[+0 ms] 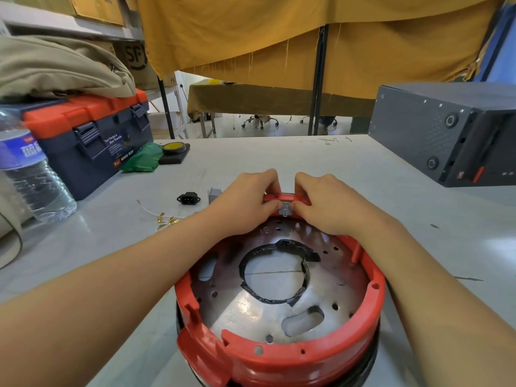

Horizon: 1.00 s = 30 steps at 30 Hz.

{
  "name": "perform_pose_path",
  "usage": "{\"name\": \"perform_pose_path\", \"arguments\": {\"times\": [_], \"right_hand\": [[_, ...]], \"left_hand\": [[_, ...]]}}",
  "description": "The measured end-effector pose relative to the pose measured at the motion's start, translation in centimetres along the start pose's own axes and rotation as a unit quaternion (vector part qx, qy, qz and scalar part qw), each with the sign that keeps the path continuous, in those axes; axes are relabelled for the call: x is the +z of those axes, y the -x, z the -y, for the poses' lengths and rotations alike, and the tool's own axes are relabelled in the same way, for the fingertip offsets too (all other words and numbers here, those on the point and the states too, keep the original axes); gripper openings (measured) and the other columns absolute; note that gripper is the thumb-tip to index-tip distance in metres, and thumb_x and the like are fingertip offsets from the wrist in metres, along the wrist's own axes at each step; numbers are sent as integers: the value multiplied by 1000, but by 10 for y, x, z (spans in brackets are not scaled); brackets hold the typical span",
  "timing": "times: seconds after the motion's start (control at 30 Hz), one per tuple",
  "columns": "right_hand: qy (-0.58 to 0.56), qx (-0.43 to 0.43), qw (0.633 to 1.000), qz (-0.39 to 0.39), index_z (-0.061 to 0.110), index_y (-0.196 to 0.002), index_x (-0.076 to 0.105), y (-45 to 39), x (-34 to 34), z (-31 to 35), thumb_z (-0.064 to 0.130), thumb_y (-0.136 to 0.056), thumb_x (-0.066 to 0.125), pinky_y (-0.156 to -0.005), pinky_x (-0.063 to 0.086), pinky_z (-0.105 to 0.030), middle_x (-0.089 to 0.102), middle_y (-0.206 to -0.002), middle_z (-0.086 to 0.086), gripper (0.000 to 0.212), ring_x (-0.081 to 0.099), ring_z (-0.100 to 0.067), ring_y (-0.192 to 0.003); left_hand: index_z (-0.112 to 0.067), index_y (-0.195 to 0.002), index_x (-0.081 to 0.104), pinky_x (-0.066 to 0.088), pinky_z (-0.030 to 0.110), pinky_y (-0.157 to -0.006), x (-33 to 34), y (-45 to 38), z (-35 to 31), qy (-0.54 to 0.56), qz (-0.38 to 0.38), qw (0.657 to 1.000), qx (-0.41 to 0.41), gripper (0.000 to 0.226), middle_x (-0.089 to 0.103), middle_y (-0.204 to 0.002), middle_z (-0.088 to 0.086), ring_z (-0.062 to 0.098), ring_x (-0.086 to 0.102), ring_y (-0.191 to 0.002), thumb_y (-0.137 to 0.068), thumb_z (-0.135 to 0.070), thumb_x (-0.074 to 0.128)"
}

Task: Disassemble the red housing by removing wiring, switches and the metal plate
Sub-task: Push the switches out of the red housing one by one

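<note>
Two bare hands are seen at the far rim of a round red plastic housing [279, 356], which sits on a pale, smooth worktable [335, 169] close to the near edge. Largest on the table are a dark grey box-shaped metal case [435, 127] with a perforated side, at the right, and a navy toolbox [92, 146] with an orange lid and latches, at the left, under a crumpled khaki cloth [55, 65]. A mustard-coloured fabric [279, 32] hangs behind. Inside the housing a flat, shiny metal plate [245, 305] is laid, punched with small round holes and an oblong slot; its large central opening is edged with wrinkled black tape [290, 248]. A clear ribbed plastic water bottle [30, 169] stands at the far left. The left hand [248, 202] and the right hand [329, 205] are curled over the far wall of the housing, and a small grey switch [284, 210] set in that wall is pinched between their fingertips from both sides. Beside the toolbox lie a crumpled green bag [145, 160] and a roll of black tape [173, 148] on a dark pad. Loose on the table, left of the hands, are a small grey block [213, 194], a black power inlet socket [188, 198], and thin white wires with brass terminals [164, 219].
</note>
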State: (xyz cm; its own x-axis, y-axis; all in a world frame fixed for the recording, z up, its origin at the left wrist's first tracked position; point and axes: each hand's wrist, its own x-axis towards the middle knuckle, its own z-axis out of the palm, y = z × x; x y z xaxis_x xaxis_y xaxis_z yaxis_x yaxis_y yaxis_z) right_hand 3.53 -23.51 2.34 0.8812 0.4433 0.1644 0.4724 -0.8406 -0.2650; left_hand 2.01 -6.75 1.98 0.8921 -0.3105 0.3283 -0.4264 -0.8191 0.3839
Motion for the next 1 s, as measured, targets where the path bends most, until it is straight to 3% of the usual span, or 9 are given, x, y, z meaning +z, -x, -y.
{"name": "perform_pose_path", "arguments": {"times": [0.13,0.23,0.5,0.73,0.87,1.0], "right_hand": [[-18,0,1000,1,20,-92,43,2,0,-1,34,-94,52,-69,48,-40,49,-79,0,17,54,-26,-78],[-21,2,1000,1,20,-94,42,2,0,-1,34,-94,53,-72,49,-41,52,-85,-4,18,55,-26,-80],[4,5,1000,-3,19,-97,44,2,1,-1,42,-88,60,-64,46,-36,53,-86,-3,30,56,-24,-79],[30,11,999,-10,22,-79,53,-1,2,-2,43,-83,67,-54,36,-31,53,-78,-1,25,55,-23,-75],[20,8,1000,-13,21,-78,57,-2,2,-2,41,-83,68,-54,37,-31,55,-76,-3,24,56,-24,-73],[-5,9,1000,-8,19,-80,60,-4,2,-4,40,-82,70,-62,44,-35,58,-79,-4,23,57,-25,-75]], "left_hand": [[-17,-101,55,43,23,-66,0,1,1,7,12,1000,1,19,63,-87,-2,13,56,-76,-85,-17,64],[-23,-108,58,41,15,-68,-1,1,0,10,16,1000,7,25,64,-90,-2,3,53,-73,-85,-17,64],[-21,-96,63,43,27,-67,-1,1,0,1,9,1000,17,13,66,-85,1,14,55,-76,-84,-20,66],[-21,-97,61,40,19,-60,0,0,0,8,17,1000,9,14,66,-79,1,12,56,-70,-84,-22,66],[-21,-97,62,38,15,-59,-1,0,0,13,17,1000,10,15,67,-78,0,15,57,-71,-84,-26,67],[-22,-93,59,36,14,-57,-1,0,1,9,20,1000,13,13,66,-75,1,16,55,-69,-83,-24,67]]}}
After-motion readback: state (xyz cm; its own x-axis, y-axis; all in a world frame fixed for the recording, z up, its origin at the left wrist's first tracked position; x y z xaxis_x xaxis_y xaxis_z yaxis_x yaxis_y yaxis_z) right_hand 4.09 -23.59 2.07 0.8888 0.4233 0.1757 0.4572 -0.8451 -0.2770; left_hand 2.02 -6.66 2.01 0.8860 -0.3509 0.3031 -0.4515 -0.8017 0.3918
